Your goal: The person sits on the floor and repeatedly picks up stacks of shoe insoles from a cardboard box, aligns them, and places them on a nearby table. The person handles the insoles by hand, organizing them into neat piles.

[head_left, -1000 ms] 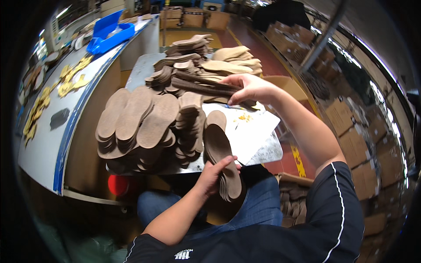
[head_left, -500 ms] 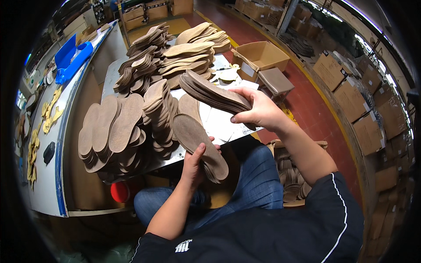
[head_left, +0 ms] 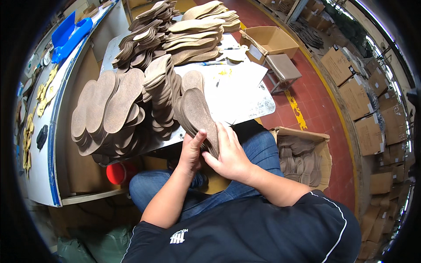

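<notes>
Both my hands grip one stack of brown shoe insoles (head_left: 197, 109), held at the near edge of the table, tilted up and away from me. My left hand (head_left: 191, 151) wraps its left side, thumb on top. Pressed along the right side and lower end is my right hand (head_left: 231, 153). Just beyond the held stack, another brown insole (head_left: 193, 79) shows on the table. To the left lie fanned insole piles (head_left: 125, 98), beside a leaning row of insoles (head_left: 158, 74). More insole stacks (head_left: 193, 39) fill the far side.
The metal-topped table (head_left: 258, 104) has white paper and pens on it. Right of my legs stands a cardboard box (head_left: 325, 160) of insoles. A stool (head_left: 284, 68) and an open carton (head_left: 276, 39) stand beyond. At left, a white bench (head_left: 46, 153) carries a blue bin (head_left: 70, 44).
My right hand has come down and left with its bundle of insoles to meet the left hand's bundle. The insoles now form one stack between both hands. The view has shifted slightly.
</notes>
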Action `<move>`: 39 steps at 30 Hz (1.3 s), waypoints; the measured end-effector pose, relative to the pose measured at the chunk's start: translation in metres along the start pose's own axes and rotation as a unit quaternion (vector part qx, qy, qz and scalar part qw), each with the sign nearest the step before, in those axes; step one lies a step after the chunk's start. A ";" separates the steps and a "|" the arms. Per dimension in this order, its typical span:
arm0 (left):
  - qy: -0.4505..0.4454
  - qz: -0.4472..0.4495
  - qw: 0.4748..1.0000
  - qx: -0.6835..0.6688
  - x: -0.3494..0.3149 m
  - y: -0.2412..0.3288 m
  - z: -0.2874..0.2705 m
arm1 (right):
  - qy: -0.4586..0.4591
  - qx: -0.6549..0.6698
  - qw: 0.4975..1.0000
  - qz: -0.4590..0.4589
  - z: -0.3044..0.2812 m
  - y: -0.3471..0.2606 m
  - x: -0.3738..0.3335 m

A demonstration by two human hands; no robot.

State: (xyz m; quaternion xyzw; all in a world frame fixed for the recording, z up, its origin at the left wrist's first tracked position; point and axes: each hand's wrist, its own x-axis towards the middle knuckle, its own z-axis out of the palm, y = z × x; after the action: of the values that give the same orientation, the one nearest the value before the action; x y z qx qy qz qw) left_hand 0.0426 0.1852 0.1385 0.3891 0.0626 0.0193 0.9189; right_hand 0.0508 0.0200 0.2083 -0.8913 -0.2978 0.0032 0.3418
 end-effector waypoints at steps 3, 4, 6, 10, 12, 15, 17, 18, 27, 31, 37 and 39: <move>0.011 -0.033 0.999 -0.013 -0.001 0.001 -0.001 | -0.001 -0.031 0.999 -0.039 -0.006 0.007 0.003; 0.014 -0.033 0.998 -0.042 -0.001 0.001 0.002 | -0.014 -0.037 0.999 -0.032 -0.011 0.008 0.005; 0.031 -0.038 0.997 -0.061 -0.001 0.004 0.006 | -0.027 -0.025 0.998 -0.059 -0.020 0.006 0.009; 0.034 -0.051 0.983 -0.173 0.005 0.017 0.004 | -0.113 0.219 0.969 -0.016 -0.045 0.035 0.051; 0.029 -0.052 0.974 -0.221 0.006 0.020 0.002 | -0.024 0.337 0.940 0.037 -0.041 0.069 0.096; 0.045 -0.053 0.971 -0.229 0.003 0.018 -0.002 | 0.049 0.044 0.991 0.114 -0.037 0.136 0.181; 0.036 -0.071 0.967 -0.242 0.003 0.014 -0.002 | 0.046 -0.089 0.992 0.074 -0.025 0.170 0.208; 0.019 -0.084 0.966 -0.243 0.003 0.013 -0.001 | 0.041 -0.150 0.987 0.040 -0.017 0.182 0.216; 0.110 -0.141 0.967 -0.183 0.003 0.001 0.013 | 0.077 -0.300 0.949 0.052 0.025 0.210 0.240; 0.109 -0.092 0.983 -0.119 -0.002 0.000 0.016 | 0.014 -0.367 0.930 0.030 0.022 0.202 0.236; 0.105 -0.085 0.985 -0.108 -0.005 -0.006 0.000 | 0.014 -0.308 0.947 0.086 0.018 0.196 0.234; 0.111 -0.093 0.983 -0.109 -0.002 -0.009 -0.007 | 0.108 -0.252 0.957 0.097 0.016 0.196 0.235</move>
State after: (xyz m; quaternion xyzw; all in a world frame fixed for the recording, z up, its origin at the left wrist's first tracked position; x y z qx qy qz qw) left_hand 0.0395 0.1832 0.1274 0.2748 0.1978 -0.0161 0.9408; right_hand 0.3441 0.0393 0.1222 -0.9682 -0.1623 -0.1353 0.1342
